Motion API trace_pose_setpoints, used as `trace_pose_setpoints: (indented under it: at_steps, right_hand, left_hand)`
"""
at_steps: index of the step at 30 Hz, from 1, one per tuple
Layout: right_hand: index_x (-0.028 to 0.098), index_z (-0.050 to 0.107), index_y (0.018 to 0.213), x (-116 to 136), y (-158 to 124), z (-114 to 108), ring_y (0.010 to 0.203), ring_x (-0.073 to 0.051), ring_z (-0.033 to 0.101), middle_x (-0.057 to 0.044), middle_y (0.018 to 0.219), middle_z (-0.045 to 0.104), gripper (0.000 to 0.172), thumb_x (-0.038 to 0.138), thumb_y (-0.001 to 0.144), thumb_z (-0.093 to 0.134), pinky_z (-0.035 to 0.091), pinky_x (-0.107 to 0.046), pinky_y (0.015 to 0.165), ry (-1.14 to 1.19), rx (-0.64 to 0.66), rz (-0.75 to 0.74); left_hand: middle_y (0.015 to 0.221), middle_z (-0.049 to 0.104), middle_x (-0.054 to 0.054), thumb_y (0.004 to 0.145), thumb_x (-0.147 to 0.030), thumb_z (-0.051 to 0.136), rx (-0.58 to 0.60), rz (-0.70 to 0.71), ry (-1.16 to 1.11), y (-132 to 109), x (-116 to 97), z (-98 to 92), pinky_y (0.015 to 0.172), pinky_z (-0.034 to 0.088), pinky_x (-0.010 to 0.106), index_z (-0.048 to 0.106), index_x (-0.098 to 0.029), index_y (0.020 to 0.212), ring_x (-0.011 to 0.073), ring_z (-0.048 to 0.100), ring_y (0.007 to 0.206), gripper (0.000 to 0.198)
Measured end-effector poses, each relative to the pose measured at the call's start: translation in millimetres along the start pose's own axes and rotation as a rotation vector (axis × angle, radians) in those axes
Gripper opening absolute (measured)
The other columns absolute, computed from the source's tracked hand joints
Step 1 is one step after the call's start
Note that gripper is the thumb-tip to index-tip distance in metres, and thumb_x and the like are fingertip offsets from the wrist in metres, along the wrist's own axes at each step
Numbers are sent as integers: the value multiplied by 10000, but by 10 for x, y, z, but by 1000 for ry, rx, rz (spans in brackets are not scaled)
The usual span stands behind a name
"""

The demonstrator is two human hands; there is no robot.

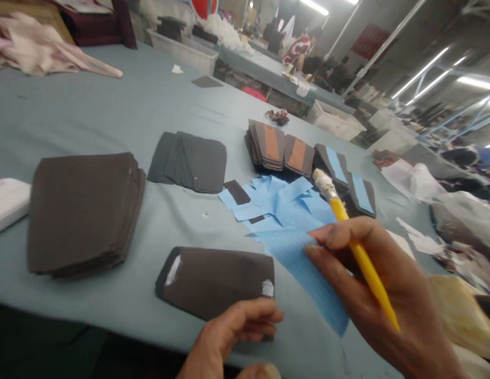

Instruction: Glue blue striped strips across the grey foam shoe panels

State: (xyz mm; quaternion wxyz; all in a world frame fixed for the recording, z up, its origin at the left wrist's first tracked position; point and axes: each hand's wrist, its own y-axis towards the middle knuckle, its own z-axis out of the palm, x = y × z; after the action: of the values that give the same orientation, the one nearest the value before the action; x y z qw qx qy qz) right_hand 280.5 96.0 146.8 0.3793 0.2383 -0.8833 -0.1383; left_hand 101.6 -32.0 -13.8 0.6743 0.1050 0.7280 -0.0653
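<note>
My right hand (371,284) pinches a blue fabric strip (308,273) between thumb and forefinger. Tucked in the same hand is a yellow-handled brush (365,263), its whitish, crusted tip pointing up and away. A dark brown fabric panel (217,276) lies near the table's front edge, with a white pasty patch at each end. On its near right corner rests my left hand (239,337), fingers loosely curved and thumb apart. Beyond the strip spreads a loose pile of blue strips (280,200), with small dark scraps among them.
A thick stack of brown panels (81,210) stands at left, beside a white block (10,202). Grey panels (199,160) lie fanned behind. Farther back are stacks with orange strips (271,142) and blue strips (337,163). Plastic bags and scraps (462,216) crowd the right.
</note>
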Motion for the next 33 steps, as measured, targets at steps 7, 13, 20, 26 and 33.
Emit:
trace_pose_setpoints:
  at_steps: [7, 13, 20, 26, 33]
  right_hand:
    - [312, 533, 971, 126, -556, 93, 711, -84, 752, 73, 869, 733, 184, 148, 981, 615, 593, -91, 667, 50, 311, -83]
    - [311, 521, 963, -39, -798, 192, 656, -69, 754, 84, 830, 724, 172, 151, 960, 585, 568, -55, 660, 0, 323, -143]
    - [313, 538, 1053, -331, -843, 267, 742, -107, 799, 43, 922, 762, 143, 183, 1002, 574, 585, -81, 656, -28, 425, -166]
    - [303, 541, 1008, -283, -726, 441, 692, -127, 777, 30, 860, 748, 74, 250, 1057, 561, 573, -122, 565, 24, 449, -142]
    - [286, 578, 1017, -147, -648, 647, 670, -132, 739, 20, 869, 743, 72, 320, 1060, 625, 575, -181, 568, 78, 525, -52]
  left_hand:
    - [1273, 774, 80, 900, -673, 774, -113, -214, -929, 241, -629, -102, 1134, 505, 424, 720, -274, 1357, 285, 694, 1244, 609]
    - [922, 784, 19, 971, -585, 736, -303, -227, -797, 160, -581, -180, 828, 559, 259, 816, -222, 1098, 153, 668, 831, 393]
    - [743, 667, -2, 960, -589, 720, -404, -216, -520, 85, -572, -372, 721, 519, 224, 714, -178, 837, 130, 594, 725, 429]
    - [691, 638, -13, 928, -492, 715, -513, -289, -321, 8, -499, -509, 606, 516, 198, 700, -174, 834, 112, 595, 615, 332]
    - [639, 646, -23, 879, -448, 726, -567, -393, -272, -59, -488, -541, 551, 519, 174, 720, -173, 824, 108, 628, 561, 281]
